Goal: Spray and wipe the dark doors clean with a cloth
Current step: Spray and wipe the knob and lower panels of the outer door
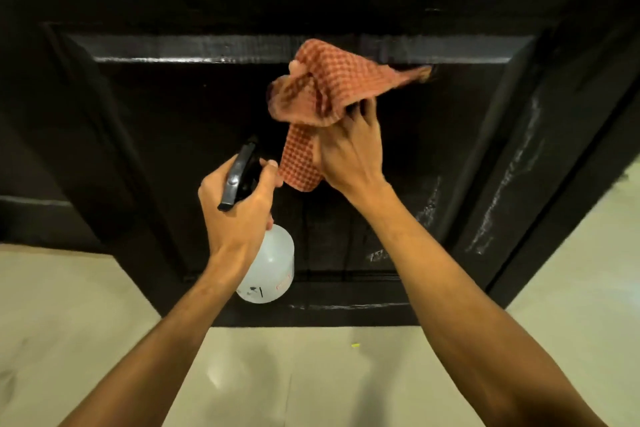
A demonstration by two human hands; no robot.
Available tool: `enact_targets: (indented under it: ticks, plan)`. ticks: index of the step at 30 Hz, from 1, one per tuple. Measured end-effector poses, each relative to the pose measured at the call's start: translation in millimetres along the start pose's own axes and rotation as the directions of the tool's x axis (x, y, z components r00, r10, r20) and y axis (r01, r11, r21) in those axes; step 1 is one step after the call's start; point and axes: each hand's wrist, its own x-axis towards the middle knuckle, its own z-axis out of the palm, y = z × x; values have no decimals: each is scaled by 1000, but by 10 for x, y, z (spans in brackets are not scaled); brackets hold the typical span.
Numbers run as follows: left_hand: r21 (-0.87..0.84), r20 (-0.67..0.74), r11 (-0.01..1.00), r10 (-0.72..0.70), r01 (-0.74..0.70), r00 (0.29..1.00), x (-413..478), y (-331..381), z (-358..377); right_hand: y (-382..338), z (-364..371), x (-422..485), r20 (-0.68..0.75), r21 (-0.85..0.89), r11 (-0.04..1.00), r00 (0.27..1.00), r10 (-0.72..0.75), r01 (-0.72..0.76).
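A: Whereabouts of the cloth (322,87)?
B: Bunched just above the right hand (349,149), gripped in curled fingers, pushed toward the door (173,121). One tail hanging down just left of that hand, one corner trailing off to its right, touching the door under the rail (207,50).
A: Long axis, then?
B: Roughly crosswise, left to right, along the rail. Best swept sideways, judging by that lie.
A: And ahead of the hand?
B: Door panel straight ahead, rail just above the cloth. White streaks (505,184) lower down and to the right of the hand, well apart from the cloth, not yet wiped.
A: Other hand?
B: Left hand (239,204) lower and to the left, wrapped round the neck of the bottle (273,263). Nozzle (251,142) aimed up at the door, just left of the hanging tail. One fingertip very near that tail; contact impossible to confirm.
A: Nearer to the streaks?
B: Right hand, clearly, and holding the cloth besides. Probably calls for a sweep down and rightward from the cloth's present spot.
A: Risk?
B: Spraying into the hanging tail rather than onto the door, given so little gap.
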Motion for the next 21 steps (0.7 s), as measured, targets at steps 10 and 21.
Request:
enact_targets:
  ticks: [10,21]
  plan:
    - [-89,127,996,15,-4,992,-139,5,667,363,-210,-397,29,90,988,992,124,-126]
    - [-92,278,995,0,27,961,-333,-103,1135,726,-164,-1357,93,75,926,927,362,-369]
